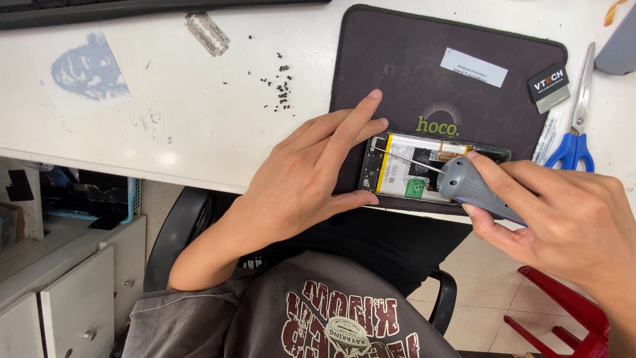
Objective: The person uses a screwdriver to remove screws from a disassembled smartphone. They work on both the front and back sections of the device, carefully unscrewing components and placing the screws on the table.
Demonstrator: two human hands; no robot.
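Phone [424, 174], opened with its back off, lies on the near edge of a dark mat [397, 73] on the desk [199, 119], its battery [414, 169] and boards bare. It looks light, thin and stiff, but fragile now: the battery is soft-skinned and should not be pricked or bent, and the small parts around it would not stand pressure. The safest hold is by the rim of the frame, which is where the left hand [311, 179] has it, spread flat with the thumb against the near edge and the fingers along the left end, index finger stretched out over the mat. The right hand [563, 212] is closed around the grey handle of a screwdriver [464, 182]; the thin shaft runs left across the battery to a point near the upper left corner of the phone. The handle looks ribbed and easy to grip; the shaft is slender, so the tip may slip.

The left hand covers the phone's left end, and the right hand and handle cover its right end. What the tip touches is too small to make out. Tiny dark specks [283, 86] on the desk may be screws; I cannot tell. A razor blade [207, 33] lies farther back, scissors [576, 126] to the right of the mat.
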